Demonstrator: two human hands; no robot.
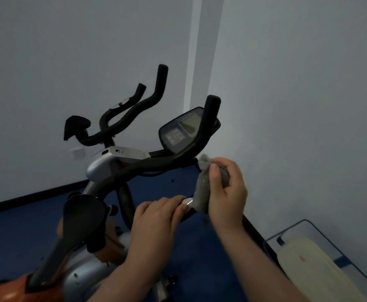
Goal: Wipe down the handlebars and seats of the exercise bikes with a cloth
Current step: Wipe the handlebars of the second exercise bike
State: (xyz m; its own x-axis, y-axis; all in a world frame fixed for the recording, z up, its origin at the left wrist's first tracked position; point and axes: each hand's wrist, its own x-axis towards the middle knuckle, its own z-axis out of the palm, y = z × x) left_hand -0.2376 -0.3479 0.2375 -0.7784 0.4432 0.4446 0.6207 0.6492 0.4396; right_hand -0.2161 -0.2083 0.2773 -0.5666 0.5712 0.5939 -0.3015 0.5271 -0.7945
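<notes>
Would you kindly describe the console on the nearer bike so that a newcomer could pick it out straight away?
Start at the nearer bike's handlebar, the black bar that the person's hands are working on with a grey cloth. Just above it, near the wall corner, sits the console, a dark rounded panel tilted toward the rider. Unlike the plain black bars around it, it has a pale rectangular screen and a block of buttons.

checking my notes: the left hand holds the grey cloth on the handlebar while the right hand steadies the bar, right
Not quite. The head view shows the grey cloth gripped in the right hand, against the handlebar. The left hand is the one steadying the bar.
</notes>
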